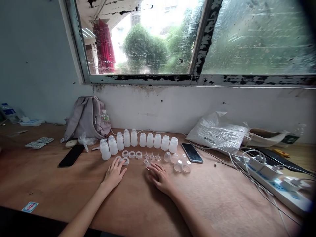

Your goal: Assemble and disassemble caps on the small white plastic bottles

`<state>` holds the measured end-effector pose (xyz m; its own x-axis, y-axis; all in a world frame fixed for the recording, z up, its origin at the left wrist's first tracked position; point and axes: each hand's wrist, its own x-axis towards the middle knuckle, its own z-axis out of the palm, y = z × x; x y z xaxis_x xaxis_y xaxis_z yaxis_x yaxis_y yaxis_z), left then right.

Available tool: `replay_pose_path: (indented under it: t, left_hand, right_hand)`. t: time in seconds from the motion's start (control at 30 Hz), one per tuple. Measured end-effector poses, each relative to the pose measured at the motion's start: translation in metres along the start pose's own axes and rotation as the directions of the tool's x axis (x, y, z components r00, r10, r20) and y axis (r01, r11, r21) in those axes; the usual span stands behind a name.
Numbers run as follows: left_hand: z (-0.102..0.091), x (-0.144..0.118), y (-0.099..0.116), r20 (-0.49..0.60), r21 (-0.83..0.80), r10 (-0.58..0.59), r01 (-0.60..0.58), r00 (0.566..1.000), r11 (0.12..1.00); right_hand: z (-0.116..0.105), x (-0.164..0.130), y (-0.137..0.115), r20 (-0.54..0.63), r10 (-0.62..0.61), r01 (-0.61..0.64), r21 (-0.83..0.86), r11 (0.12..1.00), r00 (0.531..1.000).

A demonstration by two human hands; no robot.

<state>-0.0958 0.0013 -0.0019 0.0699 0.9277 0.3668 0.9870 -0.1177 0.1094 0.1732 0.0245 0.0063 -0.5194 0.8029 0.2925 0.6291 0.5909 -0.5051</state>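
Bare forearms (85, 207) lay across the near part of the worktop (138, 207). At the end of one, the left hand (115, 172) was palm down, its fingers spread and slightly bent over two pale rings (125, 161), with no firm grip to be seen. The right hand (160, 177) lay lower and farther right, fingers stretched out loosely together, thumb apart, tips by the nearest of five small clear teats (146, 162); it appeared to hold nothing. Three more rings lay just beyond the left fingertips, and five clear domes (178, 167) sat beyond the right hand, near a phone (192, 152). Past these parts stood a curved row of bottles: five topped bottles (113, 145) on the left, five bare bottles (157, 141) on the right. By that count the work looked half done, five bottles put together and five without tops, their loose parts matching in number. Farther back rested a backpack (85, 117) and a silver bag (217, 131), below the window (148, 49).
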Motion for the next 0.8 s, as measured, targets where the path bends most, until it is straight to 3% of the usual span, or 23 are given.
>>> replay_pose_path:
  t: [0.27, 0.43, 0.53, 0.67, 0.8]
  left_hand:
    - [-0.001, 0.004, 0.049, -0.027, -0.035, 0.013, -0.014, 1.000, 0.999]
    - [0.000, 0.023, 0.057, -0.110, -0.077, 0.030, -0.038, 0.993, 0.996]
    - [0.000, 0.035, 0.065, -0.196, -0.196, 0.031, -0.070, 0.980, 0.978]
    - [-0.003, 0.047, 0.085, -0.289, -0.495, 0.087, -0.227, 0.953, 0.839]
    - [-0.001, 0.043, 0.099, -0.267, -0.659, 0.175, -0.312, 0.948, 0.684]
  right_hand:
    - [-0.002, 0.000, -0.003, 0.000, 0.007, -0.007, -0.018, 1.000, 1.000]
    - [-0.006, -0.001, -0.006, 0.049, -0.039, 0.036, 0.061, 0.997, 0.998]
    - [-0.008, 0.001, -0.006, 0.052, -0.030, 0.021, 0.177, 0.984, 0.998]
    - [-0.011, 0.006, 0.001, -0.127, 0.087, -0.024, 0.429, 0.903, 0.988]
    - [-0.011, 0.009, 0.015, -0.250, 0.247, -0.073, 0.548, 0.833, 0.936]
